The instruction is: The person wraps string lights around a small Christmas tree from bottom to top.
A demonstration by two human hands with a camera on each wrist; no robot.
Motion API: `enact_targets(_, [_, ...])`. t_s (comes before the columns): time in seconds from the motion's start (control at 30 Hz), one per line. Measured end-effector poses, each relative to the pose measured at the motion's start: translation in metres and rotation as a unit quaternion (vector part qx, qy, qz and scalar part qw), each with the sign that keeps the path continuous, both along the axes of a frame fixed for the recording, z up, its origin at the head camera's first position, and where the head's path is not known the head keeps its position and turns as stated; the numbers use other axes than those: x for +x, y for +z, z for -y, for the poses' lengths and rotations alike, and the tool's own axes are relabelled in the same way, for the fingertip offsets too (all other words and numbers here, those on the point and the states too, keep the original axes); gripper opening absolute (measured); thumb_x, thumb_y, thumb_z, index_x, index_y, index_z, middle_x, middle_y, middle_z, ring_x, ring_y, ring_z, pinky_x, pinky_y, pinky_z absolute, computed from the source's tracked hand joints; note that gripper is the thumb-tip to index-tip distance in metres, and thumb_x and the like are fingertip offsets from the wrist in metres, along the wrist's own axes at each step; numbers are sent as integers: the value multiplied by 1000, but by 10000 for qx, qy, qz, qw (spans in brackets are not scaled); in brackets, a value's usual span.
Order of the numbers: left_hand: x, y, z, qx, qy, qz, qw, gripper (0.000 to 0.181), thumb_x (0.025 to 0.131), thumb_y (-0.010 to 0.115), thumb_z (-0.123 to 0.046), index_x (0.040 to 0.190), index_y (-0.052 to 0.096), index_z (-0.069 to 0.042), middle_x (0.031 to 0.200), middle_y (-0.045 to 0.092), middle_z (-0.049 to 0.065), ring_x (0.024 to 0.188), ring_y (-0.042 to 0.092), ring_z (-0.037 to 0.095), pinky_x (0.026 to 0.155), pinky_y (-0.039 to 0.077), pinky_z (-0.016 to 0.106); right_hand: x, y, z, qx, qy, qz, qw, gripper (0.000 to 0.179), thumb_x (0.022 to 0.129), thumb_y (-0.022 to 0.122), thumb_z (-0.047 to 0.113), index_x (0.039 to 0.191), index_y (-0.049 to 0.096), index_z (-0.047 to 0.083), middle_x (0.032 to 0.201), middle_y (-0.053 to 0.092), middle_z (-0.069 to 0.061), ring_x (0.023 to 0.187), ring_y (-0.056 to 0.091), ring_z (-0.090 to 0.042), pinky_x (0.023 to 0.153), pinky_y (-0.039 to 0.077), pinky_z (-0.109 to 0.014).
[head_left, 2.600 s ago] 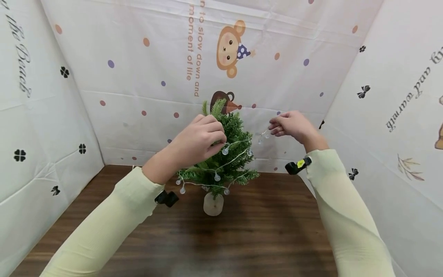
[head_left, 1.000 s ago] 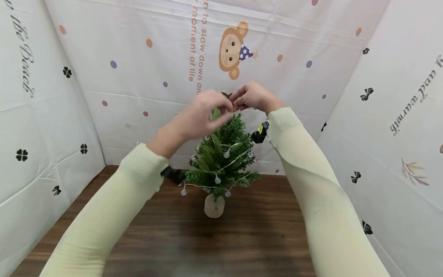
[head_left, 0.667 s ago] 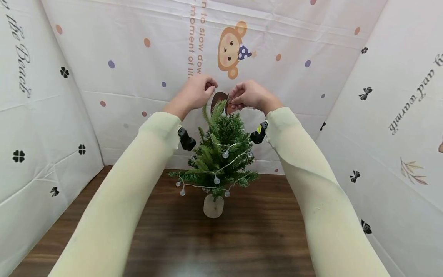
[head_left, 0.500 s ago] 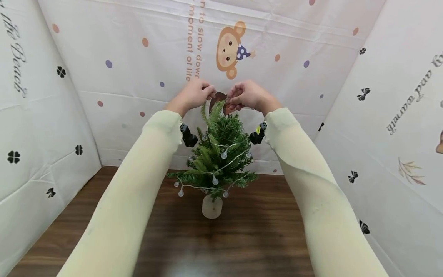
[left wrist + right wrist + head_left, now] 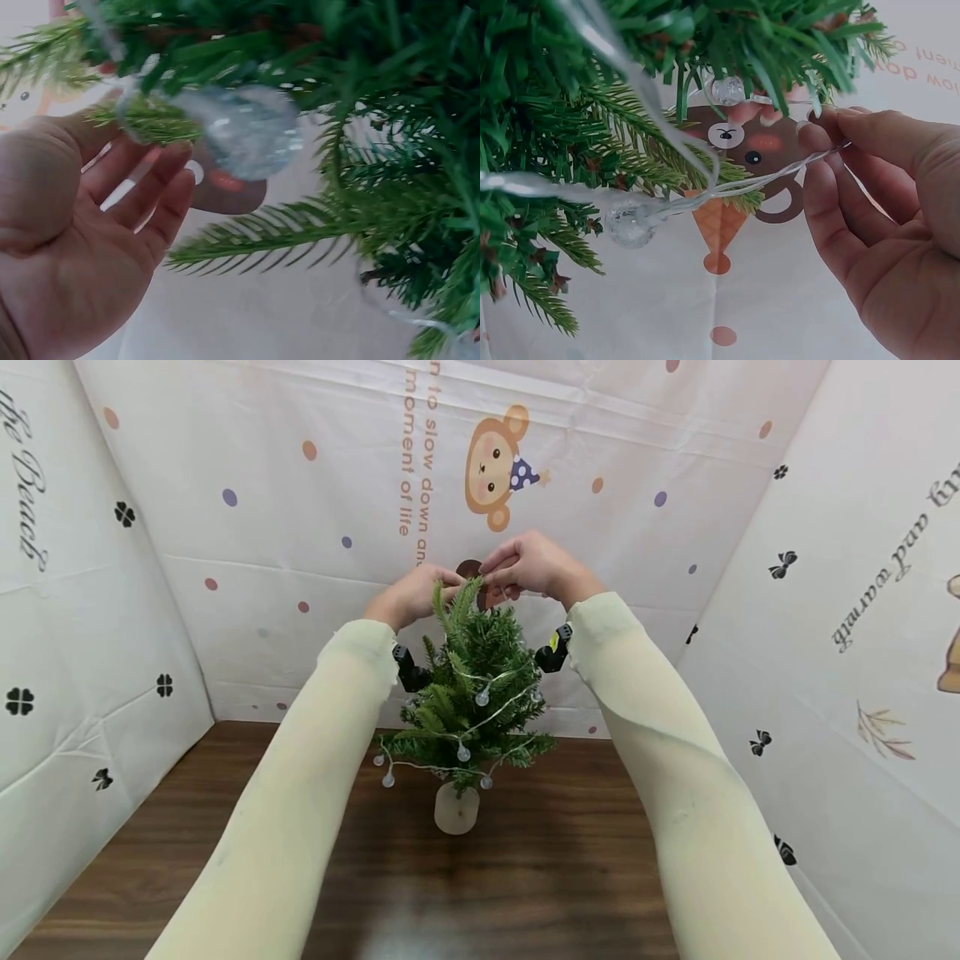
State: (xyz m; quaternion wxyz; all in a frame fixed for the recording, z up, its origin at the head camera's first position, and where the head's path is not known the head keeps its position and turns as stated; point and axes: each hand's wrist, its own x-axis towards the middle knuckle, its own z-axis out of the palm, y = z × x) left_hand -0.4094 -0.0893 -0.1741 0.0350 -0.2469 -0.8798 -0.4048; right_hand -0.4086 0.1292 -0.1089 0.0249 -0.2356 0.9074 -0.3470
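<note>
A small green artificial Christmas tree (image 5: pixel 480 693) stands on a pale round base (image 5: pixel 456 810), with string lights (image 5: pixel 482 696) draped round it. At the tree's top right, my right hand (image 5: pixel 531 564) pinches the clear wire (image 5: pixel 795 163) of the string lights between thumb and fingers. A clear round bulb (image 5: pixel 630 221) hangs on that strand. My left hand (image 5: pixel 416 593) reaches in behind the top branches from the left. In the left wrist view its fingers (image 5: pixel 154 202) are loosely bent beside a green sprig (image 5: pixel 150 120), near a blurred bulb (image 5: pixel 247 131); the sprig partly hides the fingertips.
The tree stands on a dark brown wooden table (image 5: pixel 442 893). Behind it hangs a white printed cloth (image 5: pixel 360 468) with a monkey and coloured dots; more printed cloth (image 5: pixel 847 568) closes in both sides. Black wrist cameras (image 5: pixel 553 649) sit close to the branches.
My right hand has come from the tree's right side to its top with the wire. My left hand left the front strand, went up behind the top, then lowered toward the right hand.
</note>
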Motion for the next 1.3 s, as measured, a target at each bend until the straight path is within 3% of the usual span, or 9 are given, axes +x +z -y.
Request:
enact_targets(0.13, [-1,-8,-5,421,-418,164,9981,39,106,58,-24,141,62,-8,149,57,13,141,50,28,116,42,44,0,-1,-1,10,1,-72,10000,25,98,70,15,122,74,8,110,78,-15,76,71,-19,65,56,-24])
enact_targets(0.27, [-1,-11,-11,938,-377,255,9945,36,104,61,-25,134,64,-5,139,62,15,129,56,29,102,48,40,2,0,-1,45,1,-124,9999,25,98,71,16,122,75,8,114,77,-15,81,72,-21,67,57,-25])
enact_targets(0.43, [-3,-11,-15,1210,77,-97,9926,30,106,56,-24,124,63,-1,128,68,20,116,61,29,93,49,37,3,-1,-2,-168,-52,77,9998,24,97,71,12,120,74,6,115,76,-17,88,73,-24,72,58,-26])
enact_targets(0.57, [-5,-8,-15,1239,578,-578,9889,25,106,57,-22,121,67,-4,120,68,14,109,61,25,92,48,35,3,-2,-3,-195,-65,132,9997,25,96,72,9,120,73,2,99,77,-10,79,70,-17,78,59,-29])
enact_targets(0.67, [-6,-3,-15,1440,709,-705,9845,25,105,60,-21,121,69,-5,114,69,13,101,62,23,88,50,35,2,-2,-3,-203,-31,109,9997,24,96,72,8,118,73,0,87,76,-1,72,66,-12,78,59,-29])
enact_targets(0.8, [-3,4,-10,1581,784,-728,9816,24,102,66,-21,119,71,-5,107,71,10,92,63,16,83,51,29,1,-4,-5,-237,16,140,9996,22,95,73,8,116,73,0,84,76,1,76,68,-16,76,59,-27])
enact_targets(0.97, [14,16,2,1257,920,-789,9846,20,97,72,-22,111,76,-9,97,72,-1,89,64,13,79,49,26,2,-7,-4,-5,104,95,9999,24,95,74,13,116,74,1,88,78,-1,79,71,-16,75,60,-26])
enact_targets(1.13, [38,33,6,307,791,-789,9933,21,95,70,-25,108,78,-11,101,75,1,94,63,15,82,47,29,2,-8,-5,234,290,76,9993,26,96,74,16,118,75,2,103,79,-10,78,69,-14,77,60,-29])
enact_targets(1.3, [54,49,-1,-520,637,-490,9954,18,90,69,-20,103,78,-11,102,75,3,94,58,18,80,44,31,3,-9,-6,358,423,142,9984,23,95,74,13,116,77,3,100,79,-7,82,70,-16,79,60,-30])
